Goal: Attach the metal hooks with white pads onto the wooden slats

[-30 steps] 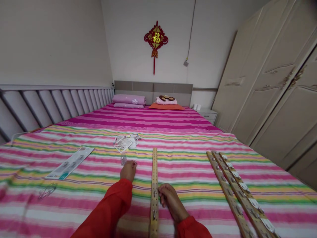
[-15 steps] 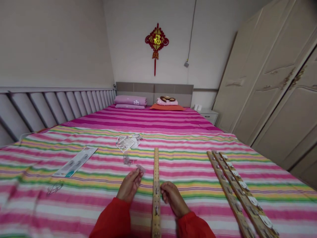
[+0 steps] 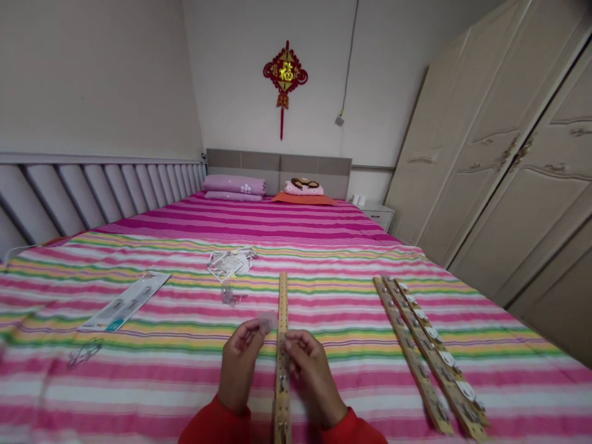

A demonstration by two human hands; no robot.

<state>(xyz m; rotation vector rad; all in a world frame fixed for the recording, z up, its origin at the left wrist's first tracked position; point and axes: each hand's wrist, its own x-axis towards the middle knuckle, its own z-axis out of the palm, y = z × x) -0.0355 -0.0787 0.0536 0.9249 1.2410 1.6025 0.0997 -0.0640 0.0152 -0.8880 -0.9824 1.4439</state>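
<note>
A long, narrow wooden strip (image 3: 283,296) with rows of small holes lies lengthwise before me on the striped cloth. Small metal hooks (image 3: 282,383) sit along its nearer part. Left of the strip, my left hand (image 3: 241,361) pinches a small translucent plastic piece (image 3: 267,320) between thumb and fingers. My right hand (image 3: 311,370) is closed at the strip's right edge, its fingertips over the wood; whatever they hold is too small to make out. Just beyond my left hand lies a little clear heap of small parts (image 3: 229,297).
Three wooden strips (image 3: 407,345) with hooks lie at right, one bearing white round pieces (image 3: 448,359). White packets (image 3: 226,264) lie farther back. A long clear package (image 3: 127,303) and a thin wire-like tangle (image 3: 86,353) are at left. Pillows (image 3: 235,184) rest by the headboard.
My right hand has moved onto the strip's edge, fingertips over the wood. My left hand has brought the plastic piece closer to the strip. The view has turned slightly right.
</note>
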